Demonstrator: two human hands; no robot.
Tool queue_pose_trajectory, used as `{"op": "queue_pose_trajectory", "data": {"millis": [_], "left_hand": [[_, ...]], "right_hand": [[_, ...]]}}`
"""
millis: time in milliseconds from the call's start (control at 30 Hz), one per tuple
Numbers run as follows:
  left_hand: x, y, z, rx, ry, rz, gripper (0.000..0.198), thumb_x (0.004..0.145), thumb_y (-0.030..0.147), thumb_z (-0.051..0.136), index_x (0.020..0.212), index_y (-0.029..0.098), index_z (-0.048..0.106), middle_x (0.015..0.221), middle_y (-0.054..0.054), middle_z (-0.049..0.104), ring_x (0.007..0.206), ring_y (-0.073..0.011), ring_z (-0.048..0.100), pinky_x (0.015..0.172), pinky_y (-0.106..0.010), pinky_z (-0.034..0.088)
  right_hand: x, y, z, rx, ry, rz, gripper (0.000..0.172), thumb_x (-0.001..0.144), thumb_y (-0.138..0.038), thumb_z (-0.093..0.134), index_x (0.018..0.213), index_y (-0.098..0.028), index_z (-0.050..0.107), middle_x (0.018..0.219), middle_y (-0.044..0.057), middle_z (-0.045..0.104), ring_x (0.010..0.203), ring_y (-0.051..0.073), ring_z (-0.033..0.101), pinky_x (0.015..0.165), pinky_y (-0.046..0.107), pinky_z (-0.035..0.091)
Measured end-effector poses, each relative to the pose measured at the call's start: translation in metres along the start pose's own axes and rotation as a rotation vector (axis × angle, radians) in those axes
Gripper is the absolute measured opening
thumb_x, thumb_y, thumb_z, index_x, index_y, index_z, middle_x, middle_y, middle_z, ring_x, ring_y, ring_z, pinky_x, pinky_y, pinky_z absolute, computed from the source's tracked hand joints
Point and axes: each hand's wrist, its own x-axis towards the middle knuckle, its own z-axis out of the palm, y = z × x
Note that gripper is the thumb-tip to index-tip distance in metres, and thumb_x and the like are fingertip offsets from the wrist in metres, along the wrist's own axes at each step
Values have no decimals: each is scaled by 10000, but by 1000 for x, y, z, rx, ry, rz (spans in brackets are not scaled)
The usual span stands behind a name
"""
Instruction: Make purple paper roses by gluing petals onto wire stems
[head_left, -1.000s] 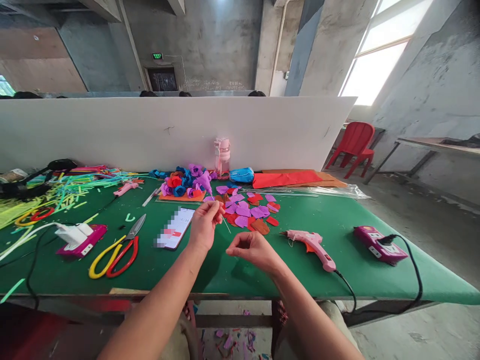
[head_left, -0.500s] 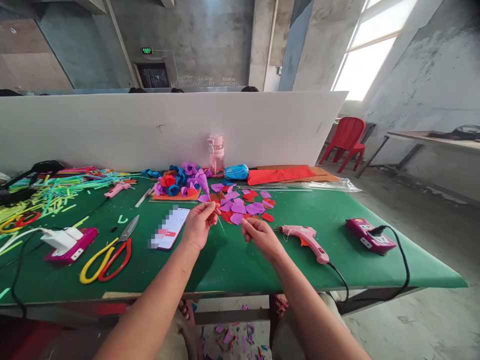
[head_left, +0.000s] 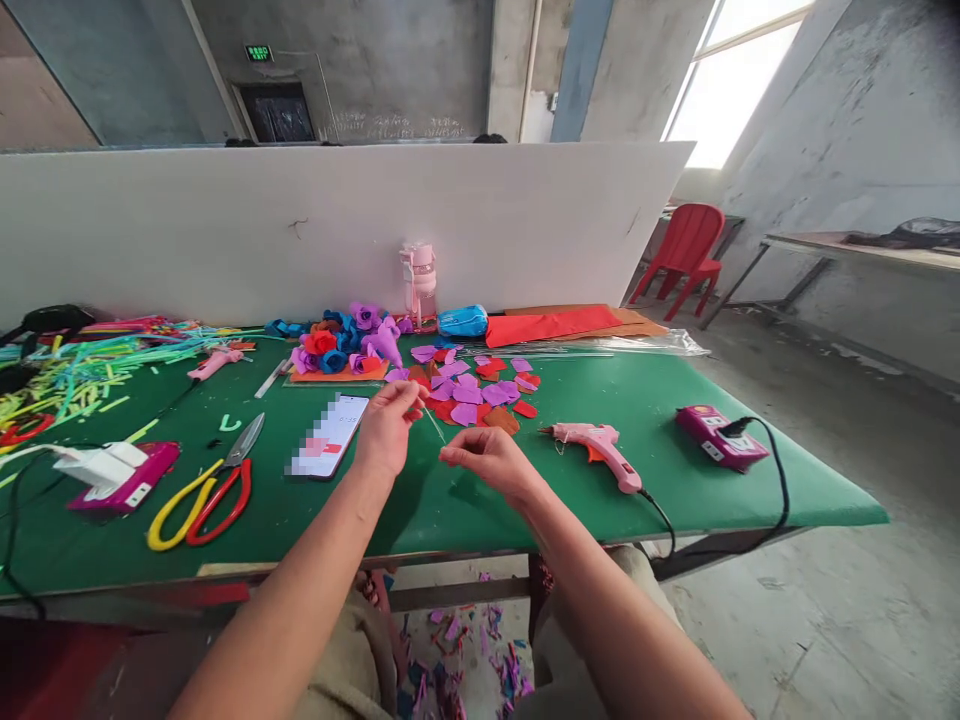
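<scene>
Above the table, my left hand (head_left: 386,425) is closed in a pinch on the upper end of a thin whitish strand (head_left: 433,424). The strand slants down to the fingertips of my right hand (head_left: 487,460), whose thumb and forefinger are pressed together at its lower end. What the strand is made of is too fine to tell. Just beyond both hands lie scattered purple, red and brown paper petals (head_left: 466,390). A pink glue gun (head_left: 600,445) rests to the right of my right hand. Left of my left hand lies a phone (head_left: 330,435).
Scissors (head_left: 206,490) with yellow and red handles lie at left, near a purple power socket (head_left: 127,480). Paper flowers (head_left: 341,340) are heaped behind the phone. A pink bottle (head_left: 420,280) stands by the white partition (head_left: 225,230). Another purple socket (head_left: 720,438) sits at right, its cable trailing off the edge.
My right hand has moved left and inward to the strand's lower end. My left hand stays pinched on the upper end. The camera view has tilted down slightly.
</scene>
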Motion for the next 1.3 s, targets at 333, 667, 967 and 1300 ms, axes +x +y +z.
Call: {"op": "queue_pose_trajectory", "data": {"millis": [333, 667, 967, 1300], "left_hand": [[11, 11, -12, -125, 41, 7, 189, 595, 284, 758, 636, 148, 634, 621, -1, 598, 500, -51, 460, 475, -194, 342], [2, 5, -8, -52, -50, -76, 186, 631, 306, 739, 687, 142, 672, 612, -3, 595, 477, -49, 452, 466, -190, 336], [-20, -4, 16, 147, -249, -126, 214, 688, 340, 700, 718, 129, 695, 613, -7, 591, 489, -53, 439, 480, -197, 321], [-34, -16, 29, 173, -405, -289, 255, 683, 383, 713, 731, 140, 655, 639, 6, 603, 430, -47, 461, 431, -189, 306]], "right_hand": [[-7, -20, -8, -182, 2, -118, 228, 662, -389, 715, 565, -186, 679, 606, 8, 629, 610, 142, 544, 583, 264, 386], [2, -7, -19, -216, 191, -217, 175, 725, -365, 659, 735, -196, 702, 723, 20, 645, 677, 147, 537, 661, 273, 403], [4, -19, -15, 137, 244, -186, 299, 729, -414, 653, 929, -198, 704, 880, 43, 676, 812, 161, 572, 741, 270, 416], [7, -16, -19, 492, 214, -120, 221, 662, -371, 737, 679, -161, 668, 562, -36, 545, 501, 82, 466, 507, 232, 352]]}}
